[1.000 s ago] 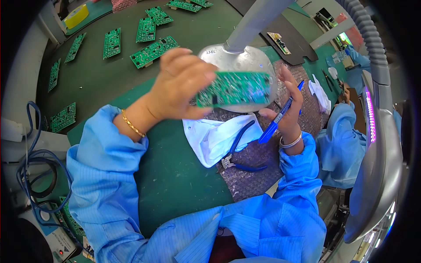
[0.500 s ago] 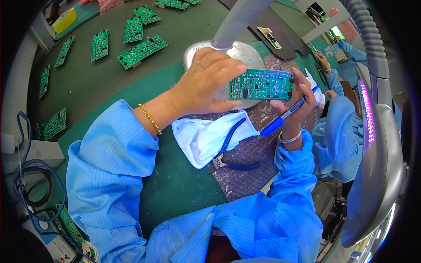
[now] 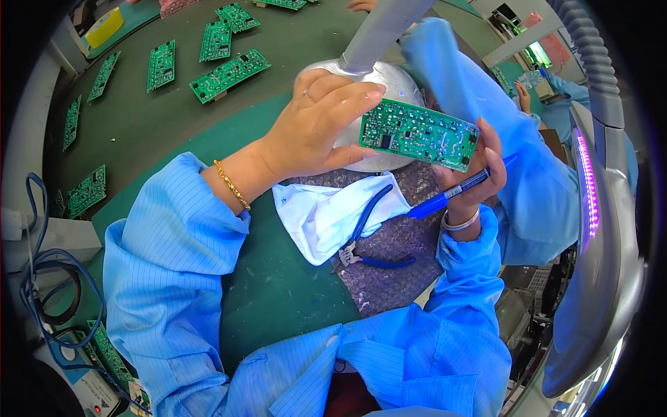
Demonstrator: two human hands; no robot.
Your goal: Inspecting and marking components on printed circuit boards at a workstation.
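Observation:
My left hand (image 3: 313,125) and my right hand (image 3: 476,177) hold a green circuit board (image 3: 417,134) between them, raised above the table with its component side toward me. The left fingers pinch its left end; the right fingers support its right end. My right hand also grips a blue pen (image 3: 451,194) that sticks out to both sides under the board. Below the board lie a white cloth (image 3: 319,219) and blue-handled cutters (image 3: 365,233) on a sheet of bubble wrap (image 3: 396,271).
Several more green circuit boards (image 3: 229,73) lie scattered on the dark green table (image 3: 167,139) at the upper left. A lamp's round grey base (image 3: 399,90) stands behind my hands. Another person in a blue sleeve (image 3: 486,90) reaches in at the upper right. Blue cables (image 3: 48,278) coil at the left.
The circuit board and both hands have shifted right and slightly down in view. A neighbouring person's blue sleeve has come in at the upper right.

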